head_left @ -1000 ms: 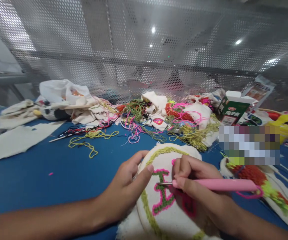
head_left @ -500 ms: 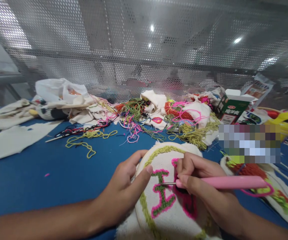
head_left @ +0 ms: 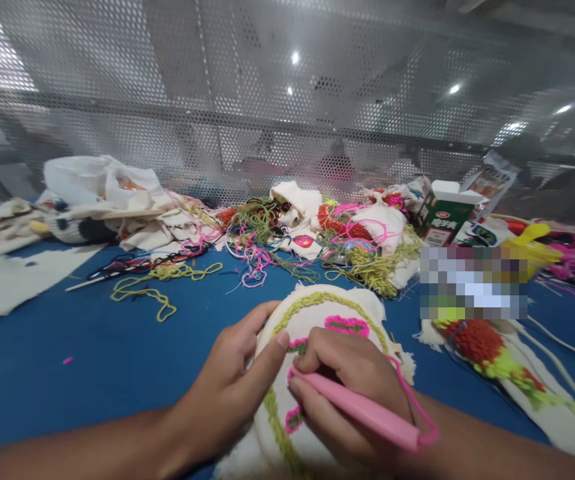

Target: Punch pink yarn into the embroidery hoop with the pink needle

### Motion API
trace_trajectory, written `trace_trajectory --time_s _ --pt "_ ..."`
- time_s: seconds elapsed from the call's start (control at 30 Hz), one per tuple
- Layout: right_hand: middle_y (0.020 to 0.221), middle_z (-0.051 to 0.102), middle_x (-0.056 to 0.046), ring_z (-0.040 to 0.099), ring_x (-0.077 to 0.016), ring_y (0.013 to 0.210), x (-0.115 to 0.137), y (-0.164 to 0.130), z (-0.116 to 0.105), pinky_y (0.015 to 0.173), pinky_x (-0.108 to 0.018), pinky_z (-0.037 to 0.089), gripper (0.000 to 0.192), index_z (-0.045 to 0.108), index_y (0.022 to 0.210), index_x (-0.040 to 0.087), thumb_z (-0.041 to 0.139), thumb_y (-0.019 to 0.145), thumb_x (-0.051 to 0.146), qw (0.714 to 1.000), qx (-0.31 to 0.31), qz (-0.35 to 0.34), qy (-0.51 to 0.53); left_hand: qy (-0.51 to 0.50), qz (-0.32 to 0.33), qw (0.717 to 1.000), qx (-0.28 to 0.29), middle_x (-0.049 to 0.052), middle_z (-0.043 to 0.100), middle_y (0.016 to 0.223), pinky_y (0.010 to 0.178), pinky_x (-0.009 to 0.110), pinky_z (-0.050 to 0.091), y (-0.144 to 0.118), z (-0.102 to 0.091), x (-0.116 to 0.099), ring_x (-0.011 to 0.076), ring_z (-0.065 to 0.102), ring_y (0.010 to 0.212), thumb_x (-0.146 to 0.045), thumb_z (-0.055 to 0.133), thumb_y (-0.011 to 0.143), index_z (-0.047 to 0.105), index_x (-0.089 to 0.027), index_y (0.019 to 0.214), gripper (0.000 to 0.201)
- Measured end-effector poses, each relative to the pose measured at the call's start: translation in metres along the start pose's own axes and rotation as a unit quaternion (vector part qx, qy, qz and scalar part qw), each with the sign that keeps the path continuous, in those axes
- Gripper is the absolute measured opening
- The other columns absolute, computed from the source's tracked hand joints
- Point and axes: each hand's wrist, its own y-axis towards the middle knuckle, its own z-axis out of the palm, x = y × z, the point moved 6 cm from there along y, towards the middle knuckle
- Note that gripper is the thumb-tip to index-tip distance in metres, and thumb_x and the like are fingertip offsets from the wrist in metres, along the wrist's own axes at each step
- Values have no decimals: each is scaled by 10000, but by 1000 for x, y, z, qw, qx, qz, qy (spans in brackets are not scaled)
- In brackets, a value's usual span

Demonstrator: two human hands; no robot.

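My left hand [head_left: 240,367] grips the left rim of a round embroidery hoop, thumb on top and fingers beneath. White cloth [head_left: 282,383] is stretched in the hoop, with a yellow-green yarn ring [head_left: 290,443] and pink-edged green letter shapes [head_left: 347,325] worked on it. My right hand [head_left: 347,387] is closed around a pink punch needle [head_left: 362,408], whose tip end points left at the letter; the metal tip is hidden behind my fingers. Pink yarn [head_left: 407,387] loops out of the handle's back end.
Tangled yarn [head_left: 262,223] and cloth scraps lie along the back by a perforated metal screen [head_left: 247,80]. A green box [head_left: 447,217], yellow scissors-like item [head_left: 530,247] and red-and-green tufted piece [head_left: 482,347] are at right. White fabric [head_left: 22,280] lies left on the blue table [head_left: 117,373].
My right hand has shifted left over the letter, and the punch needle has swung from nearly level to slanting, its back end lower. My left hand still holds the hoop; the view has shifted slightly.
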Motion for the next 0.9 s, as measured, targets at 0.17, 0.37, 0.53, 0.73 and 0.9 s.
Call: trace_trajectory --time_s 0.17,0.37,0.53,0.73,0.9 --pt "620 531 25 465 -86 561 -3 -1 -3 553 -212 354 140 456 664 188 484 780 262 999 17 28 15 -19 -15 1000 9 30 638 1057 766 311 482 2 2 1 217 600 879 -351 481 821 525 -253 1130 328" --pt "683 568 15 478 -80 557 -12 1 -6 488 -189 358 157 518 795 177 574 734 310 984 116 73 114 -74 -73 995 4 55 662 1014 688 294 500 6 3 11 223 624 857 -369 533 787 540 -211 1089 340" --pt "909 618 -30 566 -133 796 -38 -2 -59 671 -223 425 300 590 981 179 627 693 257 934 334 106 68 -160 -156 975 -7 73 705 870 589 310 517 7 3 27 226 669 685 -382 554 767 540 -175 1058 357" --pt "823 605 -69 525 -139 695 -121 -8 -205 624 -242 376 177 561 807 156 450 804 295 912 -11 293 -287 -160 -188 969 -24 72 711 876 597 294 522 6 3 26 227 679 707 -326 555 780 515 -167 1108 367" --pt "742 608 -117 504 -173 638 -163 -30 -227 567 -270 312 99 567 681 127 471 696 108 816 15 412 -405 -170 -193 966 -31 74 716 853 565 276 520 7 4 25 213 679 660 -299 573 767 513 -149 1119 387"
